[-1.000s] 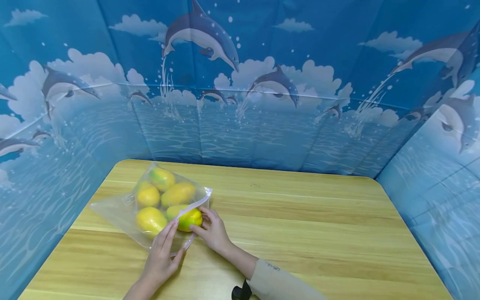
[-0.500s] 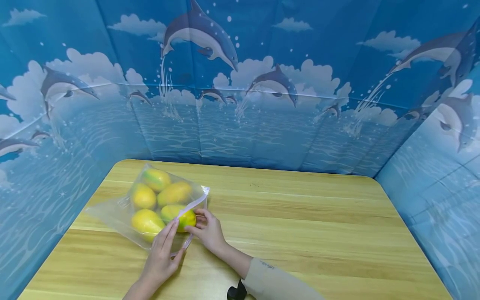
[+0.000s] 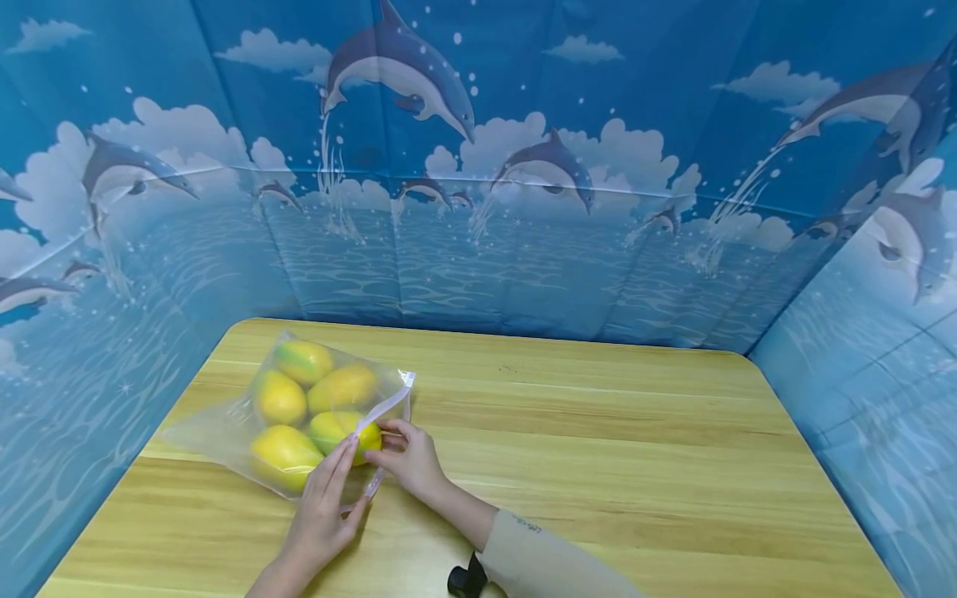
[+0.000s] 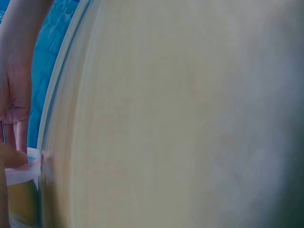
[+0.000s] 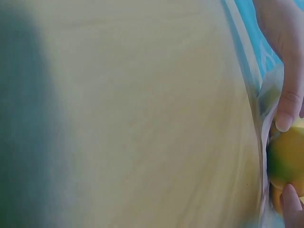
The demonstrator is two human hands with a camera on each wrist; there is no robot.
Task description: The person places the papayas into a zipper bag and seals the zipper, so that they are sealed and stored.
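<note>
A clear zip bag (image 3: 205,428) with a pale purple zip rim (image 3: 385,405) lies at the left of the table, its mouth towards the right. Several yellow-green mangoes (image 3: 287,453) are in it. My left hand (image 3: 321,507) holds the mouth edge, fingertips at the upper rim and thumb lower down. At the mouth, my right hand (image 3: 411,461) grips the end of one mango (image 3: 332,428), most of which is inside the bag. The right wrist view shows this mango (image 5: 287,156) close up, with a thumb tip (image 5: 290,202) against it. The left wrist view catches the rim (image 4: 23,173) under a fingertip.
The wooden table (image 3: 598,448) extends to the right of the bag. A blue curtain with dolphins (image 3: 523,249) stands behind it and at both sides. A black strap piece (image 3: 467,580) is at my right sleeve (image 3: 549,561).
My right hand has moved left, pushing the mango deeper into the bag. The bag and the other mangoes have slid slightly left. My left hand has stayed at the rim.
</note>
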